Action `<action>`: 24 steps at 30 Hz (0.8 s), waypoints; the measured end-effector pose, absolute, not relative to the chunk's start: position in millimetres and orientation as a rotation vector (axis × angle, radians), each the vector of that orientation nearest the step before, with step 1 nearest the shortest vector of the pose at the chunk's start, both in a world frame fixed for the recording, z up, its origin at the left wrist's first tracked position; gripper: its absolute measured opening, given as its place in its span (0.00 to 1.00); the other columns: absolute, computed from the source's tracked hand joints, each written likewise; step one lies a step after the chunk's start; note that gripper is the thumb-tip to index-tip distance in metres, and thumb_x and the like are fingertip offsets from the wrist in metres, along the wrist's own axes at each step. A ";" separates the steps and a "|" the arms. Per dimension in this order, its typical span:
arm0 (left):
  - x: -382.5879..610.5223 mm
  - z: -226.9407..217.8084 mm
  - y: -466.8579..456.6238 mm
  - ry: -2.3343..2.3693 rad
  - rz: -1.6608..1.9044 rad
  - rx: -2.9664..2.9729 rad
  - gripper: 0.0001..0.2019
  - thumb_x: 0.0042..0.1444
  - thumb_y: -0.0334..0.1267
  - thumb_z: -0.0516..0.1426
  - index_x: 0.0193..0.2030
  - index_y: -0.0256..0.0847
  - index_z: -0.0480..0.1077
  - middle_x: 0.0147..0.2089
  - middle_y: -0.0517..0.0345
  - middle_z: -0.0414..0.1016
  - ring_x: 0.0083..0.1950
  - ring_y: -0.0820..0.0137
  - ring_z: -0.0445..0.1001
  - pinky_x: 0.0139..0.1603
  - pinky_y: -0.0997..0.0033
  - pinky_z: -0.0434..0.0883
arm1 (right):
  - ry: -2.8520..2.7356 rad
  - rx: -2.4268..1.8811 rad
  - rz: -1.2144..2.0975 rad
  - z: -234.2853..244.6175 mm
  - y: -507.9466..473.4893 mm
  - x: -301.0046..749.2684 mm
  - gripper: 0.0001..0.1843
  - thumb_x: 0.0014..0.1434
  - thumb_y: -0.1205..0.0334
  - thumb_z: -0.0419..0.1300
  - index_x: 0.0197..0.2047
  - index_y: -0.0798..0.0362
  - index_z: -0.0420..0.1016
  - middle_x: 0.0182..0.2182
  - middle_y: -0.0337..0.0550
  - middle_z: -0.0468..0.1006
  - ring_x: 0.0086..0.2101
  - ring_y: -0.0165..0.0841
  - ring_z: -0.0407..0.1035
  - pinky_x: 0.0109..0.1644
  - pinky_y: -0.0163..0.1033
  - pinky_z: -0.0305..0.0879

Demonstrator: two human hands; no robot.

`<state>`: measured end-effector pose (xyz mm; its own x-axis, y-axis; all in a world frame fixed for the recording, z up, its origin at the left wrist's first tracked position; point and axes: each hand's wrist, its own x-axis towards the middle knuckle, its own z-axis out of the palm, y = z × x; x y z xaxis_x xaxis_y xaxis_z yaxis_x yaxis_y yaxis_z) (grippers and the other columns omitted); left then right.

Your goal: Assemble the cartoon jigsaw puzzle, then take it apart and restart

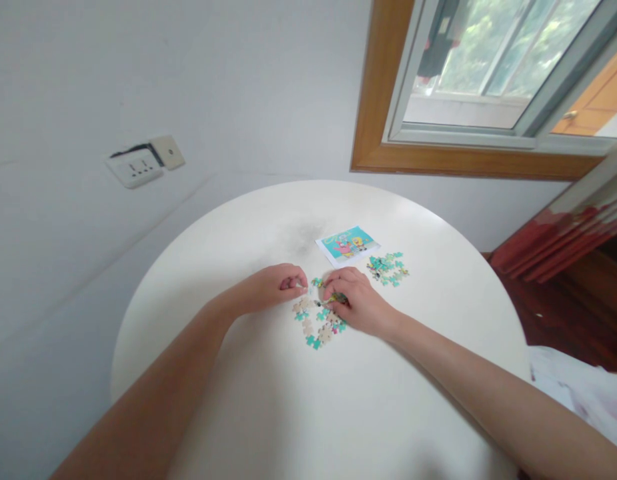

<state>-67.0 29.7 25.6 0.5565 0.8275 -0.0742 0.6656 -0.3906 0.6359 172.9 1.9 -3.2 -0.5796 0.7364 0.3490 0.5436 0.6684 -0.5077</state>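
Both my hands rest on a round white table [268, 400] over a scatter of small jigsaw pieces [319, 327]. My left hand [273, 288] is curled, its fingertips pinched on something small I cannot make out, right beside the pieces. My right hand [355, 300] lies over the pile with bent fingers pressing on a few joined pieces [333, 298]. A second cluster of teal pieces [387, 268] lies just right of my right hand. A small colourful cartoon picture card [347, 244] lies flat behind both hands.
The table stands against a white wall with a wall socket [137, 167] at the left. A wood-framed window [468, 87] is at the upper right. Red and dark wooden furniture [563, 247] sits to the right of the table.
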 end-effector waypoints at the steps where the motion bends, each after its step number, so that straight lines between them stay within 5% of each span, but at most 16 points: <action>1: -67.1 25.3 29.9 1.193 0.337 2.172 0.14 0.56 0.49 0.54 0.39 0.41 0.72 0.30 0.62 0.65 0.31 0.72 0.63 0.31 0.75 0.61 | -2.350 -0.974 0.474 -2.4 1.8 173.0 0.07 0.55 0.69 0.62 0.37 0.49 0.75 0.45 0.44 0.75 0.49 0.39 0.65 0.54 0.47 0.57; 10: -67.2 26.1 29.5 1.190 0.328 2.168 0.13 0.56 0.48 0.55 0.39 0.41 0.72 0.30 0.62 0.65 0.31 0.71 0.64 0.31 0.74 0.62 | -2.195 -0.961 0.520 5.4 3.6 171.7 0.03 0.56 0.67 0.63 0.32 0.50 0.77 0.32 0.40 0.79 0.39 0.35 0.70 0.48 0.42 0.62; 16: -67.1 27.6 28.3 1.187 0.312 2.174 0.14 0.57 0.48 0.54 0.40 0.41 0.73 0.31 0.61 0.67 0.32 0.71 0.65 0.33 0.74 0.62 | -1.926 -1.249 0.372 18.9 30.2 229.5 0.07 0.57 0.61 0.60 0.38 0.50 0.79 0.34 0.42 0.81 0.37 0.35 0.73 0.43 0.41 0.67; 24: -68.7 25.3 30.0 1.186 0.308 2.163 0.15 0.57 0.49 0.53 0.41 0.40 0.73 0.31 0.61 0.66 0.32 0.72 0.64 0.32 0.75 0.62 | -2.042 -1.597 0.120 6.7 60.0 278.9 0.09 0.57 0.60 0.60 0.35 0.48 0.84 0.33 0.43 0.83 0.36 0.40 0.73 0.41 0.42 0.65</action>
<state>-68.7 30.0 25.3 0.5643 0.8198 -0.0975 0.6687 -0.3847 0.6363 278.9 60.0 6.7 -0.1525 0.9218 0.3564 0.8739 0.2942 -0.3869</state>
